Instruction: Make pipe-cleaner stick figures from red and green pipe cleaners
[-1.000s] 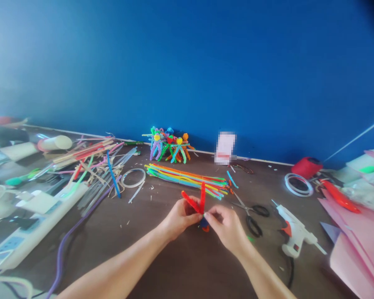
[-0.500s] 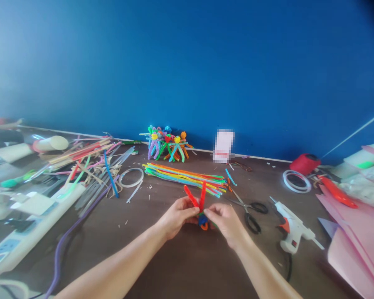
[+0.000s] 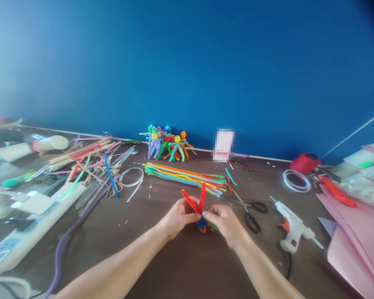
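Observation:
Both my hands meet over the brown table (image 3: pixel 180 265) and pinch a small pipe-cleaner figure (image 3: pixel 199 207). Its two red ends stick up in a V; a blue and orange part shows below my fingers. My left hand (image 3: pixel 177 216) grips it from the left with closed fingers. From the right, my right hand (image 3: pixel 226 222) pinches the same figure. Just behind lies a bundle of coloured pipe cleaners (image 3: pixel 187 176). Several finished pipe-cleaner figures (image 3: pixel 166 145) stand by the blue wall.
Scissors (image 3: pixel 251 209) and a white glue gun (image 3: pixel 291 226) lie right of my hands. Tape rings (image 3: pixel 131 176) (image 3: pixel 296 181), a red spool (image 3: pixel 304 162) and pink paper sheets (image 3: pixel 358 241) are around. A heap of sticks (image 3: pixel 90 166) and a power strip (image 3: pixel 31 232) fill the left.
My hands and the figure stay in nearly the same spot; the red ends have shifted slightly as my fingers work on it.

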The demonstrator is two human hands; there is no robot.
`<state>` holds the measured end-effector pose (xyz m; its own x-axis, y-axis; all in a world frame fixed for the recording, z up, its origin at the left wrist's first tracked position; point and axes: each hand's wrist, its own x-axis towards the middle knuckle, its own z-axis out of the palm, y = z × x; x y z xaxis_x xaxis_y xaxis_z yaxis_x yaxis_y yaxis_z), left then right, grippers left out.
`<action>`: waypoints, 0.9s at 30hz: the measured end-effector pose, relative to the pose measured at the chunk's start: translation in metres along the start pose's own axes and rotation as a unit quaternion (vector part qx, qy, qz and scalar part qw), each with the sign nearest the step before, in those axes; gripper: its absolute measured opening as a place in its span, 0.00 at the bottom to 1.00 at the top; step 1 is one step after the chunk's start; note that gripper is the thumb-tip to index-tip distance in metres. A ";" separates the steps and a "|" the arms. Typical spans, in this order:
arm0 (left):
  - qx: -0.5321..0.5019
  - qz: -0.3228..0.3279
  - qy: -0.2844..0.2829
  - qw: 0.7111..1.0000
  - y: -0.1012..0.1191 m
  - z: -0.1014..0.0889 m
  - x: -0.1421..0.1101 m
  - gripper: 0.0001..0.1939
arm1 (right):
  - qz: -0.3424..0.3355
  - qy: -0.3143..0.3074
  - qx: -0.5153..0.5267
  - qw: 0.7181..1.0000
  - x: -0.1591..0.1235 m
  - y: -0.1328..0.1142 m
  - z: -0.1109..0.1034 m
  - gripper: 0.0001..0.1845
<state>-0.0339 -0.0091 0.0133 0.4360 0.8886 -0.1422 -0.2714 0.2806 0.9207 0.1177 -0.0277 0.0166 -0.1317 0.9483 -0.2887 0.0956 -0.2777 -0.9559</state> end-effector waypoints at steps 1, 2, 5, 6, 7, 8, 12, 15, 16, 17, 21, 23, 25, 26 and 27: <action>0.013 0.009 0.000 1.000 0.000 0.001 0.000 0.14 | 0.002 0.001 -0.002 1.000 0.000 0.000 0.000 0.14; 0.026 0.016 0.003 1.000 0.000 0.002 0.000 0.14 | 0.002 0.001 -0.004 1.000 0.000 0.000 0.000 0.14; 0.044 0.028 0.037 0.998 0.000 0.002 0.000 0.14 | -0.006 -0.010 -0.011 1.000 -0.001 -0.002 -0.001 0.14; 0.042 0.029 0.054 0.997 -0.001 0.002 0.000 0.14 | -0.010 -0.017 -0.017 1.000 -0.001 -0.003 -0.001 0.14; 0.038 0.027 0.068 0.997 -0.001 0.001 0.001 0.14 | -0.017 -0.021 -0.028 0.999 -0.002 -0.004 -0.002 0.12; 0.034 0.023 0.079 0.996 -0.001 0.000 0.001 0.14 | -0.029 -0.021 -0.047 0.998 -0.002 -0.005 -0.002 0.11; 0.037 0.020 0.095 0.995 -0.003 -0.001 0.002 0.14 | -0.099 0.024 -0.161 0.982 -0.006 -0.010 -0.002 0.07; 0.043 0.029 0.092 0.994 -0.004 -0.001 0.003 0.14 | -0.131 0.062 -0.238 0.961 -0.010 -0.011 -0.001 0.05; 0.044 0.029 0.090 0.995 -0.005 0.000 0.003 0.14 | -0.147 0.076 -0.265 0.950 -0.011 -0.010 0.000 0.05; 0.043 0.028 0.088 0.995 -0.005 0.000 0.003 0.14 | -0.170 0.091 -0.295 0.936 -0.012 -0.009 0.001 0.06; 0.035 0.021 0.082 0.996 -0.005 -0.001 0.004 0.16 | -0.275 0.128 -0.417 0.857 -0.015 -0.005 0.003 0.09; 0.028 0.018 0.088 0.996 -0.005 -0.001 0.004 0.17 | -0.305 0.136 -0.467 0.819 -0.017 -0.005 0.004 0.10; 0.025 0.017 0.094 0.995 -0.006 -0.001 0.004 0.17 | -0.317 0.138 -0.513 0.785 -0.019 -0.005 0.006 0.10; 0.029 0.020 0.096 0.995 -0.006 0.000 0.004 0.16 | -0.321 0.137 -0.534 0.770 -0.020 -0.005 0.007 0.10; 0.037 0.025 0.097 0.994 -0.006 0.000 0.003 0.15 | -0.323 0.136 -0.551 0.757 -0.021 -0.006 0.008 0.09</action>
<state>-0.0308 -0.0080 0.0077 0.2479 0.9560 -0.1572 -0.2209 0.2137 0.9516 0.1121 -0.0473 0.0279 -0.3084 0.8702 0.3842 0.8832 0.4120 -0.2243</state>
